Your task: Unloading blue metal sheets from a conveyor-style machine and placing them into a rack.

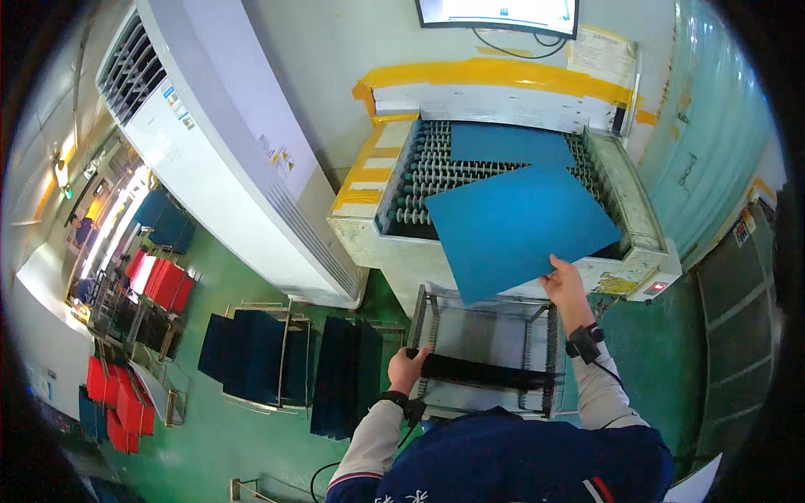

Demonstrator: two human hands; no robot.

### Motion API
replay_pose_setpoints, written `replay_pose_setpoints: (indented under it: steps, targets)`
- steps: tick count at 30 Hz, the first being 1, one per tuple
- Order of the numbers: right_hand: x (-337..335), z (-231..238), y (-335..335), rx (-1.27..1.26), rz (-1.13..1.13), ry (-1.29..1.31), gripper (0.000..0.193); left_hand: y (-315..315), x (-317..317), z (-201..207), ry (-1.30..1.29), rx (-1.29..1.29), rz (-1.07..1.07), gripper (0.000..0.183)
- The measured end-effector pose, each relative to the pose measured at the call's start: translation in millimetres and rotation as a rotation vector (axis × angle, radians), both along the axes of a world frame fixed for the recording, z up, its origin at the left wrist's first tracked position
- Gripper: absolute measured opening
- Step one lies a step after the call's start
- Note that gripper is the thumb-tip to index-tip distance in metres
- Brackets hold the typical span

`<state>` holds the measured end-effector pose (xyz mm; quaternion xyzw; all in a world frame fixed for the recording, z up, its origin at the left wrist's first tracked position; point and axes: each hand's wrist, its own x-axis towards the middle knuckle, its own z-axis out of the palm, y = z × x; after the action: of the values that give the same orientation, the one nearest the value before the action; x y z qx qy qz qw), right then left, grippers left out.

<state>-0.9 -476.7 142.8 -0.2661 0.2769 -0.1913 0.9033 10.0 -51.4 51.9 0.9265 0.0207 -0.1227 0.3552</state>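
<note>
My right hand [566,287] is closed on the near edge of a flat blue panel [520,222], its thumb on top. The panel is tilted over the front of a roller conveyor machine [625,189]. A second blue panel [503,142] lies on the rollers behind it. Below stands a metal rack [428,323] with several thin dark panels [486,371] upright in its near part. My left hand [406,370] is closed at the left end of these dark panels, by the rack's side. Whether it grips a panel or the rack frame, I cannot tell.
To the left, more racks hold dark panels [256,356] and red panels [126,398] on the green floor [205,427]. A tall white air conditioner [243,168] stands left of the machine. A screen [499,12] hangs above; a grey panelled structure [738,310] is at right.
</note>
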Motion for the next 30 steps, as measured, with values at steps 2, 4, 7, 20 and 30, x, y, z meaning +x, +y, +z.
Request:
replay_pose_setpoints:
  steps: [2,4,7,20,30]
  targets:
    - [8,-7,7,0.021,-0.034,0.004,0.023,-3,1,8,0.078,-0.023,0.011,0.075]
    - [14,-10,14,0.029,-0.003,0.013,0.023,-4,3,5,0.039,-0.018,0.015,0.075]
    - [18,-15,15,-0.008,0.197,0.065,0.026,-3,2,1,0.013,-0.008,0.014,0.075]
    - [47,-13,22,-0.063,0.323,0.078,0.038,-2,9,-9,-0.02,-0.008,-0.002,0.074]
    - [56,-8,16,-0.095,0.37,0.149,0.036,-3,10,-8,-0.026,0.0,-0.006,0.075]
